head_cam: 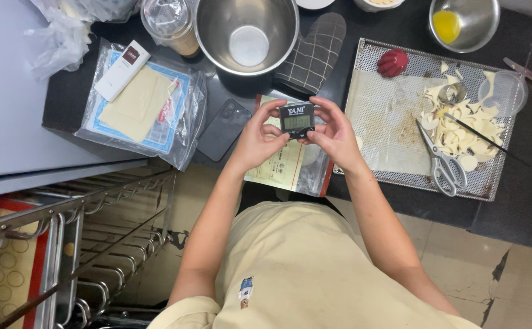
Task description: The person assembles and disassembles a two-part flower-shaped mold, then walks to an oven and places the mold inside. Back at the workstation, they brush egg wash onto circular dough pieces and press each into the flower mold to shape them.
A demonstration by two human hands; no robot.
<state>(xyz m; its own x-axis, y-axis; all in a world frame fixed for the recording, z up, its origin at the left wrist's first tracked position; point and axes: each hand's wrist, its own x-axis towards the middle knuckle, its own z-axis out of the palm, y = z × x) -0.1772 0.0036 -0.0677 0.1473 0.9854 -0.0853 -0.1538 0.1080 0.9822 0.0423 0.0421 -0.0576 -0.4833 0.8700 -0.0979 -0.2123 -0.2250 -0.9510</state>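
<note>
Small black digital timer (296, 119) pinched by left hand (259, 139) and right hand (334, 135) above dark surface (400, 27); best kept level, thumbs on front.

A dark, matte black counter (521, 201) runs across the top of the view. Beneath it lies a beige tiled floor (473, 268), cracked and stained in places. At lower left stands a metal wire rack (89, 244) beside a pale grey flat surface (10, 103). Light is even.
</note>
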